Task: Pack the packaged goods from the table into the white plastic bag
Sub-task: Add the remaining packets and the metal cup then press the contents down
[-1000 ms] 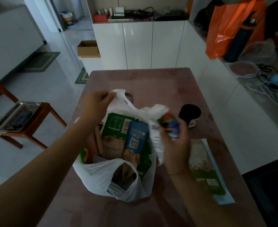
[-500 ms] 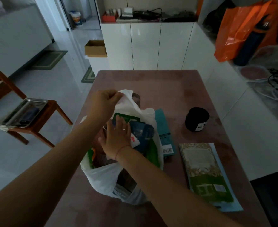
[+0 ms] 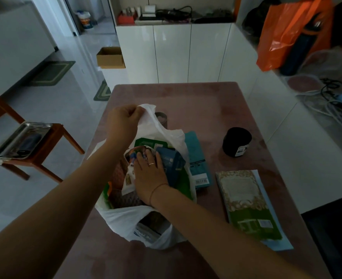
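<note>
At the centre of the frame the white plastic bag (image 3: 125, 220) stands open on the pinkish table (image 3: 186, 97). The left hand (image 3: 123, 121) pinches the bag's far handle and holds it up. The right hand (image 3: 150, 174) reaches into the bag's mouth, its fingers nearly straight and pressing flat on the goods inside, grasping nothing. A small colourful packet (image 3: 132, 156) lies at its fingertips and a blue pouch (image 3: 172, 162) just to their right, with a green packet (image 3: 146, 141) behind. Right of the bag and touching it lies a teal packet (image 3: 196, 156). Farther right stand a black jar (image 3: 236, 141) and a green-and-beige flat packet (image 3: 244, 198) lying on a light blue one (image 3: 276, 242).
</note>
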